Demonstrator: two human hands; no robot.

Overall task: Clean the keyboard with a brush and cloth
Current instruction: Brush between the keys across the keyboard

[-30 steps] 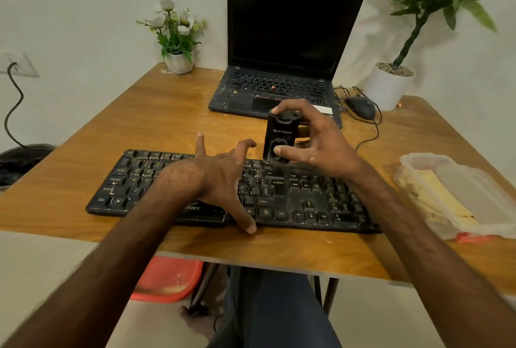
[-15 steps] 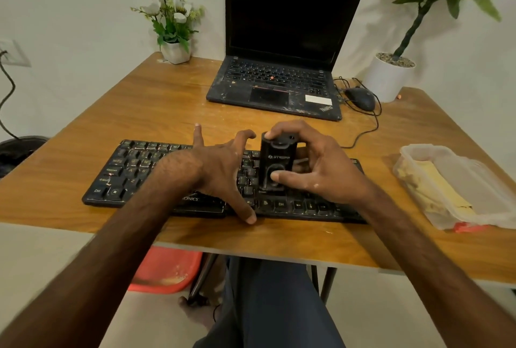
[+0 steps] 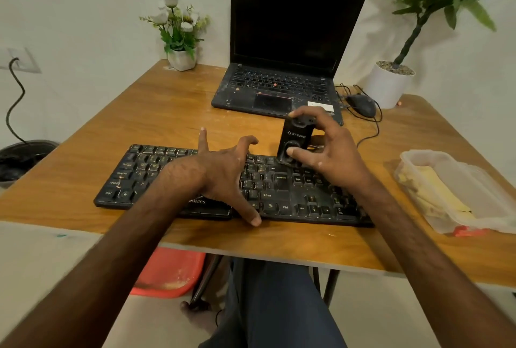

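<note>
A dusty black keyboard (image 3: 282, 194) lies across the near part of the wooden table (image 3: 167, 113). My left hand (image 3: 223, 171) rests spread over its middle, thumb at the front edge, fingers reaching to the back edge. My right hand (image 3: 326, 146) grips a black block-shaped brush (image 3: 296, 141) upright, its lower end on the keys at the keyboard's back right. A yellow cloth (image 3: 430, 188) lies inside a clear plastic tub (image 3: 458, 191) at the right.
An open black laptop (image 3: 282, 62) stands at the back of the table, with a mouse (image 3: 361, 104) and its cable to its right. A small flower pot (image 3: 181, 58) and a large white plant pot (image 3: 388, 83) sit at the back corners. A red stool (image 3: 170, 272) stands under the table.
My right hand has moved the brush from the middle keys back up to the keyboard's far right edge. My left hand has stayed spread on the keyboard.
</note>
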